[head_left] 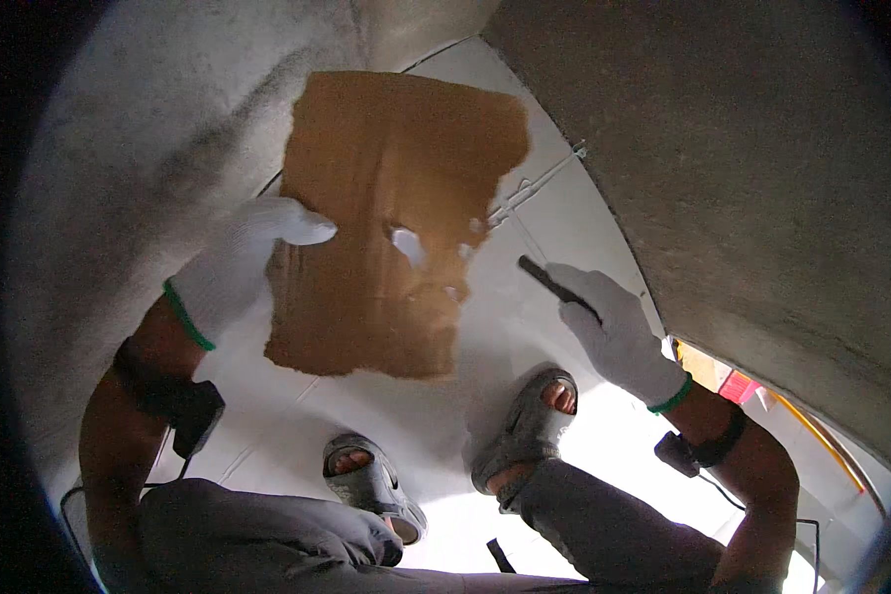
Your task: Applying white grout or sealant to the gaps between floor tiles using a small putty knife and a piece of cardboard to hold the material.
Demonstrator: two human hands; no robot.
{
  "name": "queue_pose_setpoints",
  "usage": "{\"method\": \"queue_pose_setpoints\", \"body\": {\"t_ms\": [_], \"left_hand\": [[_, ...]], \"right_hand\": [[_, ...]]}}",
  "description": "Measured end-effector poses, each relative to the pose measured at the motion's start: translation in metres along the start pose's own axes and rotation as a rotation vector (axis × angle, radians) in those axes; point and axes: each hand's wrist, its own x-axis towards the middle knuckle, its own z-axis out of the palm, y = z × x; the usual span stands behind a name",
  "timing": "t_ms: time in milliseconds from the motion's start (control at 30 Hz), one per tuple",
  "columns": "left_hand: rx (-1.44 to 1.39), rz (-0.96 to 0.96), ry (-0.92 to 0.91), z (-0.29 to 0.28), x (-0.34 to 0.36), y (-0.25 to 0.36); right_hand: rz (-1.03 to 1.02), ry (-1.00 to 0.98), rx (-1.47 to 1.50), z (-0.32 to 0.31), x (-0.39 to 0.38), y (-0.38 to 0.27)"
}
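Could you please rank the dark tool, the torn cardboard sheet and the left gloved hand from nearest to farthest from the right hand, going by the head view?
1. Dark tool: gripped in the right hand.
2. Torn cardboard sheet: on the white floor, to its left.
3. Left hand: at the cardboard's far left edge.

Both hands wear white knit gloves with green-edged cuffs: left hand (240, 262), right hand (619, 332). Just behind each cuff sits a black wrist strap carrying a small black box with a thin cable. Grey trousers, grey open-toed sandals.
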Motion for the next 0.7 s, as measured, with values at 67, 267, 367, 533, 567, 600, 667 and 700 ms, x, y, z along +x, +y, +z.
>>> {"method": "queue_pose_setpoints", "body": {"t_ms": [67,267,367,533,567,600,667,700], "left_hand": [[0.021,-0.035,0.131,-0.013,-0.016,0.010],[-0.024,0.002,0.255,-0.026,-0.021,0.016],[-0.057,0.132,0.214,-0.016,-0.017,0.016],[0.063,0.020,0.191,-0.008,-0.019,0.009],[0.070,-0.026,0.162,-0.009,-0.013,0.004],[0.073,-0.029,0.170,-0.009,-0.020,0.011],[0.198,-0.155,0.078,-0.008,-0.033,0.023],[0.195,-0.157,0.077,-0.008,-0.038,0.022]], "right_hand": [[0.084,0.046,0.061,0.009,0.001,0.005],[0.593,0.059,0.877,0.066,0.035,0.035],[0.670,0.295,1.171,0.106,0.059,0.010],[0.724,0.429,0.859,0.107,0.063,-0.005],[0.664,0.366,0.677,0.098,0.059,0.001],[0.660,0.359,0.683,0.088,0.059,0.009],[0.407,0.242,0.273,0.062,0.057,0.031],[0.409,0.239,0.271,0.050,0.059,0.039]]}}
